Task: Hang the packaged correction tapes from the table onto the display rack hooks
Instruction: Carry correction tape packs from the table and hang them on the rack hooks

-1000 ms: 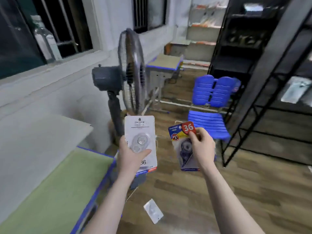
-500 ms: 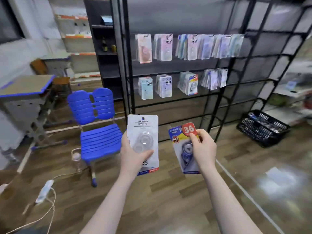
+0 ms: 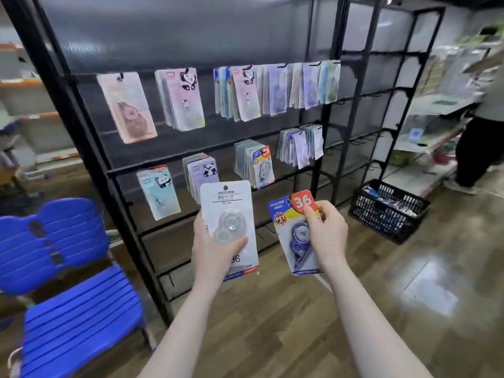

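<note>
View swung closer to display rack [image 3: 174, 165] since earlier frame. Left hand [image 3: 215, 249] grips white correction tape pack [image 3: 229, 214]; right hand [image 3: 326, 230] pinches blue correction tape pack [image 3: 293, 227].

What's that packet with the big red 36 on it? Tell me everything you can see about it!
The packet with the red 36 is a flat card with a blue and yellow top, a red round badge reading 36 at its upper corner, and a small PET sticker. A clear plastic bubble on the front holds a dark blue correction tape. It is held upright, tilted slightly, in front of the display rack, not yet on a hook. The right hand pinches its right edge, thumb on the front just below the badge. Nothing else touches it.
</note>
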A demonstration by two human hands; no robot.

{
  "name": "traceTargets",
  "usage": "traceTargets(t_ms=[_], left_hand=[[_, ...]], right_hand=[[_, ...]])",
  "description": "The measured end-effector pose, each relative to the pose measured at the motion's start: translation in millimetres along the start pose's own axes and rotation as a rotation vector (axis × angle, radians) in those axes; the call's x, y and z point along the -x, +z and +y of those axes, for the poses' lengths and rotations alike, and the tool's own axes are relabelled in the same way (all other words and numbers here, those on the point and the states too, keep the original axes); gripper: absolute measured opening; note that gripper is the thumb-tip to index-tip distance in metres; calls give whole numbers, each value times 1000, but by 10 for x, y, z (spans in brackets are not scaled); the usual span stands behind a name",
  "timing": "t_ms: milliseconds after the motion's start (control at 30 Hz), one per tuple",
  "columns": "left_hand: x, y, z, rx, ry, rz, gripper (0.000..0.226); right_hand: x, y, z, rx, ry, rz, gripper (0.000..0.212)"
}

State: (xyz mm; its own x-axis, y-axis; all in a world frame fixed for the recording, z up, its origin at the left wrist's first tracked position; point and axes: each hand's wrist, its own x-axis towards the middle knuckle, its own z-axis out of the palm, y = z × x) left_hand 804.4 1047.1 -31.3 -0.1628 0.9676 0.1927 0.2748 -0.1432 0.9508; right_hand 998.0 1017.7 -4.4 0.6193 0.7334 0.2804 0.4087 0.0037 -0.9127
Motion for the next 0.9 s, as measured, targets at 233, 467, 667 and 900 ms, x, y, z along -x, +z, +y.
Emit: traceTargets(t_ms=[233,467,667,900], left_hand=[[-1189,469,89,-3,36,59,82],[-1842,659,119,15,59,267,84],[-2020,692,258,16,34,516,79],[-2028,495,349,-64,9,693,87]], right_hand=[[-1262,506,-173,-43,-57,31,16],[-2305,1138,-266,-129,-222,-102,11],[-2822,1602,-589,-307,-328,-335,7],[-2830,1904,-1210,-502,-443,-515,4]])
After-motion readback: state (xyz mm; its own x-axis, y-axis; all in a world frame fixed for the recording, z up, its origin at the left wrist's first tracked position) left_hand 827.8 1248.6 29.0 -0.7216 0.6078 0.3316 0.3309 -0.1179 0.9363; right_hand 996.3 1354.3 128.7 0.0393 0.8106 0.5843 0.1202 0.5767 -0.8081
